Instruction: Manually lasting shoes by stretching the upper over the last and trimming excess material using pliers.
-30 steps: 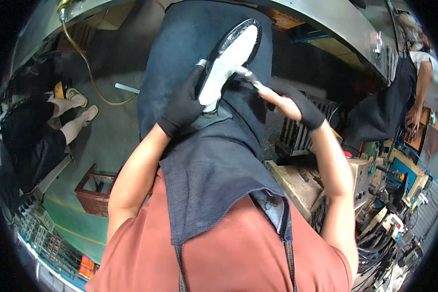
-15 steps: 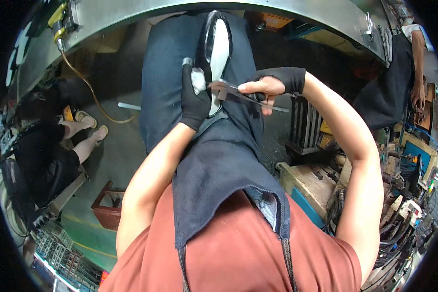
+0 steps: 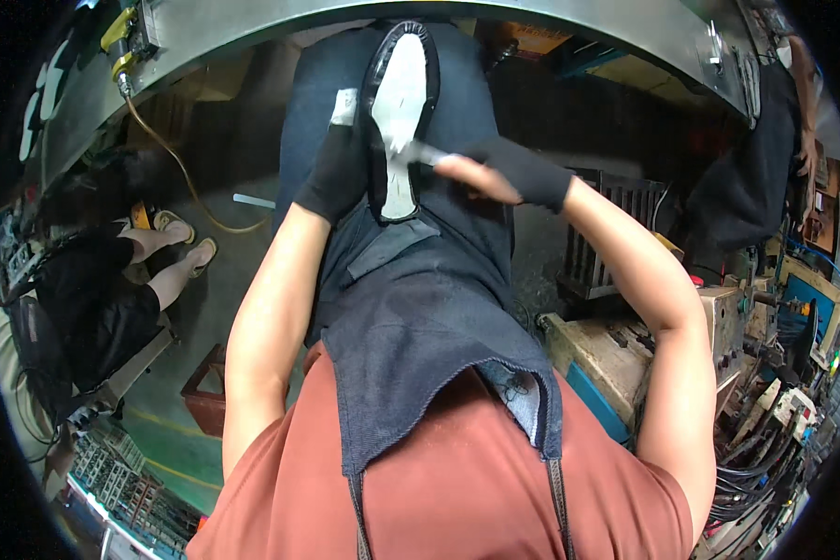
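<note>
A black shoe upper on a last (image 3: 403, 89) lies sole up on my lap, its pale insole showing and the black edge gathered round the toe. My left hand (image 3: 338, 168), in a black glove with white wrapping at a fingertip, is closed round the shoe's left side; most of its fingers are hidden. My right hand (image 3: 513, 175), also in a black glove with bare fingers, is closed on metal lasting pliers (image 3: 424, 153). Their blurred head is at the insole's narrow waist, and I cannot tell whether it touches. The handles are hidden by the hand.
A metal bench edge (image 3: 252, 42) curves across the front. At the left hangs a yellow air tool (image 3: 117, 42) with a hose. Another person's legs (image 3: 163, 271) are at the left, a dark slatted rack (image 3: 616, 215) and machinery (image 3: 593, 355) at the right.
The shoe has turned so its insole faces up more fully. My left hand has shifted left along its side. The pliers have moved slightly up and left to the insole's waist.
</note>
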`<control>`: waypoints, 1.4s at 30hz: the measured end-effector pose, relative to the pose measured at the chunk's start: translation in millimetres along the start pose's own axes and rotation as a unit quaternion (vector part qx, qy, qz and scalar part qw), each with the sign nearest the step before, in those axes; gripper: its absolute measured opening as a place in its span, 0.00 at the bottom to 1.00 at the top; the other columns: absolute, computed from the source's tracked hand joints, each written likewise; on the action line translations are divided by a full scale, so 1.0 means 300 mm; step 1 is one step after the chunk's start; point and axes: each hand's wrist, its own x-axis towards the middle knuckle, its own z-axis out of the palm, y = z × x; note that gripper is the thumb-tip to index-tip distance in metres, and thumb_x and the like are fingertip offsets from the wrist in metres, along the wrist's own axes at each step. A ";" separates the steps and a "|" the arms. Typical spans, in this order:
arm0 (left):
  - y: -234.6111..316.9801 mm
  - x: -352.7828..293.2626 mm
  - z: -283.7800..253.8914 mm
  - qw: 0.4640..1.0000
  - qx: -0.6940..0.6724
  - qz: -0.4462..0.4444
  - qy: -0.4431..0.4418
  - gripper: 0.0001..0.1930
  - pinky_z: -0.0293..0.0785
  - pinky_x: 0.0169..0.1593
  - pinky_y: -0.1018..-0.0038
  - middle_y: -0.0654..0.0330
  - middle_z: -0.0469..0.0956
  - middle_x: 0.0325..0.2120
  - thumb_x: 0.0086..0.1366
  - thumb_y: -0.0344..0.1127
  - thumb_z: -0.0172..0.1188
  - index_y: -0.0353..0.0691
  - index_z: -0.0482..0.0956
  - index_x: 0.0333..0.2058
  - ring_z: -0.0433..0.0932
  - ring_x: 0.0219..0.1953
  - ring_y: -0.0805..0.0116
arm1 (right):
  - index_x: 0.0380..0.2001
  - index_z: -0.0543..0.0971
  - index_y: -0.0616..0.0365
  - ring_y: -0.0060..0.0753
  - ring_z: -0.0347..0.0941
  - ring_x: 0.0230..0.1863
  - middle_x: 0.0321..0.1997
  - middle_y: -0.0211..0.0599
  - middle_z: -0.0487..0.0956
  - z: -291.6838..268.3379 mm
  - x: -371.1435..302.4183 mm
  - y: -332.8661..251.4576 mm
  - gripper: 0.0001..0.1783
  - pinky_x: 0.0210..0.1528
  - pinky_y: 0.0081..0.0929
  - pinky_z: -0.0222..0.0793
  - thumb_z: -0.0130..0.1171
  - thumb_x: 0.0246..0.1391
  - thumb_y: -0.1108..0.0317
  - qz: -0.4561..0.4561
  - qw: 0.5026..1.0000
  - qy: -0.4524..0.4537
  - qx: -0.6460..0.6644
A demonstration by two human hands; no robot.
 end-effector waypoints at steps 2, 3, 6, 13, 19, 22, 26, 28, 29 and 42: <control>0.059 0.039 0.034 0.949 -0.303 -0.085 -0.016 0.24 0.70 0.54 0.72 0.55 0.75 0.52 0.74 0.48 0.40 0.37 0.66 0.59 0.75 0.50 0.63 | 0.38 0.81 0.61 0.21 0.76 0.35 0.28 0.32 0.81 -0.014 -0.056 0.025 0.30 0.41 0.22 0.71 0.46 0.65 0.43 0.046 0.982 0.017 0.185; 0.136 0.060 0.039 0.883 -0.443 -0.158 -0.014 0.26 0.70 0.53 0.72 0.55 0.75 0.51 0.73 0.51 0.39 0.37 0.67 0.58 0.75 0.49 0.64 | 0.39 0.81 0.61 0.22 0.77 0.35 0.29 0.33 0.82 -0.028 -0.067 0.064 0.30 0.42 0.22 0.70 0.45 0.65 0.43 0.022 0.968 0.018 0.248; 0.194 0.084 0.026 0.793 -0.558 -0.244 -0.027 0.30 0.71 0.53 0.71 0.55 0.76 0.49 0.73 0.56 0.36 0.38 0.69 0.57 0.75 0.48 0.67 | 0.47 0.79 0.60 0.24 0.78 0.39 0.38 0.35 0.82 -0.091 -0.019 0.091 0.27 0.46 0.20 0.70 0.43 0.67 0.46 0.054 0.962 -0.053 0.261; 0.135 0.098 0.098 0.855 -0.413 -0.313 0.030 0.37 0.69 0.52 0.67 0.49 0.78 0.46 0.69 0.66 0.34 0.37 0.72 0.55 0.77 0.48 0.59 | 0.32 0.78 0.62 0.42 0.76 0.29 0.30 0.42 0.79 -0.032 -0.061 -0.023 0.21 0.34 0.33 0.71 0.52 0.63 0.52 -0.080 0.960 0.199 -0.181; 0.234 0.080 0.177 0.976 -0.007 -0.049 0.214 0.27 0.72 0.49 0.61 0.39 0.77 0.44 0.66 0.54 0.54 0.38 0.71 0.52 0.76 0.49 0.43 | 0.28 0.78 0.63 0.50 0.73 0.28 0.27 0.48 0.75 -0.173 -0.208 0.097 0.20 0.33 0.37 0.68 0.55 0.60 0.54 -0.058 0.929 0.225 -0.289; 0.229 0.115 0.134 0.975 -0.114 -0.148 0.119 0.29 0.70 0.54 0.64 0.41 0.74 0.50 0.63 0.45 0.61 0.37 0.65 0.58 0.74 0.54 0.48 | 0.25 0.78 0.62 0.50 0.75 0.27 0.24 0.48 0.76 -0.240 -0.248 0.045 0.25 0.32 0.42 0.71 0.51 0.62 0.49 0.023 0.944 0.124 -0.305; -0.015 0.079 0.103 0.974 -0.178 -0.123 -0.071 0.48 0.59 0.65 0.68 0.46 0.63 0.61 0.53 0.41 0.71 0.35 0.50 0.65 0.62 0.64 0.57 | 0.25 0.78 0.63 0.52 0.75 0.27 0.24 0.48 0.75 -0.105 -0.168 -0.208 0.24 0.34 0.43 0.71 0.51 0.62 0.50 -0.227 0.920 0.175 -0.268; -0.098 0.065 0.155 0.977 -0.176 -0.092 -0.072 0.54 0.60 0.64 0.67 0.45 0.61 0.61 0.49 0.41 0.74 0.35 0.46 0.67 0.62 0.64 0.57 | 0.26 0.78 0.62 0.54 0.75 0.29 0.26 0.50 0.76 -0.044 -0.080 -0.142 0.25 0.34 0.41 0.70 0.50 0.62 0.49 -0.363 0.878 0.221 -0.219; 0.014 0.072 0.132 0.992 -0.116 -0.001 -0.052 0.56 0.60 0.64 0.66 0.45 0.60 0.62 0.48 0.41 0.74 0.35 0.44 0.67 0.61 0.64 0.56 | 0.26 0.78 0.62 0.54 0.75 0.29 0.26 0.50 0.76 -0.031 -0.068 -0.061 0.25 0.34 0.41 0.70 0.50 0.62 0.49 -0.351 0.882 0.228 -0.217; 0.235 0.150 0.081 0.975 -0.122 -0.152 0.106 0.24 0.72 0.49 0.67 0.52 0.80 0.41 0.67 0.51 0.54 0.34 0.76 0.49 0.77 0.44 0.63 | 0.30 0.78 0.63 0.22 0.74 0.24 0.23 0.28 0.75 0.064 -0.211 0.006 0.31 0.30 0.22 0.69 0.50 0.62 0.40 0.070 0.936 0.240 0.247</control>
